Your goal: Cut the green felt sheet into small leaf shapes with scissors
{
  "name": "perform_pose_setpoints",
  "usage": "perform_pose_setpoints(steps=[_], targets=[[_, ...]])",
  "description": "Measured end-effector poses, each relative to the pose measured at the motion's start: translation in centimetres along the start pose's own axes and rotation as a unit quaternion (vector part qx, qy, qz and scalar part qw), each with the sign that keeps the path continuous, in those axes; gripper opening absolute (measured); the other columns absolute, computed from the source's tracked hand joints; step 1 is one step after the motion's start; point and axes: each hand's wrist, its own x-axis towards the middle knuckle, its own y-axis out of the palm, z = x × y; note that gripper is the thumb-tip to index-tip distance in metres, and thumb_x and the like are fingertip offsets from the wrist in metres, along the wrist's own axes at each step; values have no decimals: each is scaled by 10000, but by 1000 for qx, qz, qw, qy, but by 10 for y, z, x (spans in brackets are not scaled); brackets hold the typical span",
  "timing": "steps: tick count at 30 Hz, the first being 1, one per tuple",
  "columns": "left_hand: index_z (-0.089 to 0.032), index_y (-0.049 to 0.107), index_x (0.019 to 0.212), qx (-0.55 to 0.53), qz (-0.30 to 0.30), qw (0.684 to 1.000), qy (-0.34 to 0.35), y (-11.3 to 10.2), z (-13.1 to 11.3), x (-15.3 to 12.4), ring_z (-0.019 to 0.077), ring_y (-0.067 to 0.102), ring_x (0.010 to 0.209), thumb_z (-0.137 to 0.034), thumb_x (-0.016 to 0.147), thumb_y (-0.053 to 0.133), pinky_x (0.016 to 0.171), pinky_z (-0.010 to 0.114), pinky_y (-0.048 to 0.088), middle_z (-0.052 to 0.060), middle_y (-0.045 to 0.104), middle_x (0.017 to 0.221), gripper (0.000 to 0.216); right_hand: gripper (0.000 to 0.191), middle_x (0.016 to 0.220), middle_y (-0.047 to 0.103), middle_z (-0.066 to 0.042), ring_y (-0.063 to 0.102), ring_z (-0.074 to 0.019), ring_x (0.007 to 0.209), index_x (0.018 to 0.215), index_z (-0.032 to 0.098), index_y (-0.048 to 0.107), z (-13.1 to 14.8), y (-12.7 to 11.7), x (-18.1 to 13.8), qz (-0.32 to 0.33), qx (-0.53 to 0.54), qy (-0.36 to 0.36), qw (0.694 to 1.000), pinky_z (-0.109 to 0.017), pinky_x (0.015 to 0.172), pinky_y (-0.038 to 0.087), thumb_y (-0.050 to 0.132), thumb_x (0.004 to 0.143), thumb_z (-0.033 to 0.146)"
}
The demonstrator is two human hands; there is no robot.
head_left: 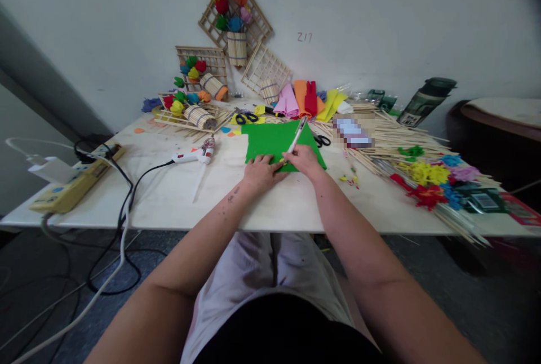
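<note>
A green felt sheet [270,140] lies flat on the white table in front of me. My left hand [262,174] rests on its lower left edge with the fingers stretched out, pressing near a small yellow piece [283,161]. In my right hand [305,160] is a white pen [297,134], held tilted with its tip down at the felt beside that yellow piece. Black-handled scissors [323,140] stick out from the sheet's right edge. A second pair of scissors [247,118] lies just behind the sheet.
A glue gun [195,155] with its cord lies at left, near a yellow power strip [76,181]. Folded coloured felt [310,98], many wooden sticks [389,136] and a dark bottle [428,102] stand or lie behind and right. Felt flowers [426,173] lie at right; stick lattices [236,9] lean on the wall.
</note>
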Motion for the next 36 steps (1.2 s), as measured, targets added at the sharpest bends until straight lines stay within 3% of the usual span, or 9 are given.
perform_pose_setpoints(steps=[11,21,36], targets=[[-472,645,1198,-72,-5,996,-53,3,10,15,299,370,1319,-554,885,434,1108,608,181,-30,505,1422,386,240,848,755,-53,682,-183,808,915,203,757,-1,1,-1,19,7,3,1000,-249,672,460,634,833,392],[-466,660,1179,-103,-8,992,-76,9,16,20,274,352,1338,-591,830,512,1135,523,197,-59,494,1433,400,278,820,747,-51,655,-178,756,923,209,779,0,0,-3,30,0,-11,999,-253,631,430,652,814,432],[-462,667,1169,-115,-9,991,-71,9,17,20,278,353,1332,-583,831,524,1134,521,194,-60,506,1422,386,281,855,750,-66,659,-182,772,961,199,775,2,-1,-4,34,-29,-15,999,-253,644,436,645,824,408]])
